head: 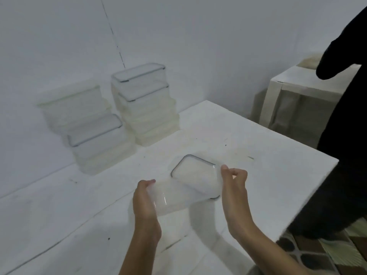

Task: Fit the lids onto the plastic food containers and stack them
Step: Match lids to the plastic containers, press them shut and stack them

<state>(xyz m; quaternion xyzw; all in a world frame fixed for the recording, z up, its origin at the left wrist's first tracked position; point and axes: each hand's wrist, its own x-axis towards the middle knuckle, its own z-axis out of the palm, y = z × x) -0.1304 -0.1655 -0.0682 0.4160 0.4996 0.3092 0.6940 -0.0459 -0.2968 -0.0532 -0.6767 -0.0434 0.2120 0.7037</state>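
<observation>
I hold the clear rectangular plastic food container with its grey-rimmed lid (190, 185) above the white desk (268, 155), my left hand (146, 203) and right hand (234, 187) clamped on its short ends. It looks light, thin-walled, slick and a bit flexible, so gripping the stiffer rim corners seems wisest. Finished stacks of clear lidded containers (143, 104) stand well apart by the wall.

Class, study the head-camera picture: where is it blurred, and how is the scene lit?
Head view: motion blur smears the container held between left hand and right hand; the stacks by the wall look soft and hazy; the light is dim, flat and bluish, with faint shadows on the table.
</observation>
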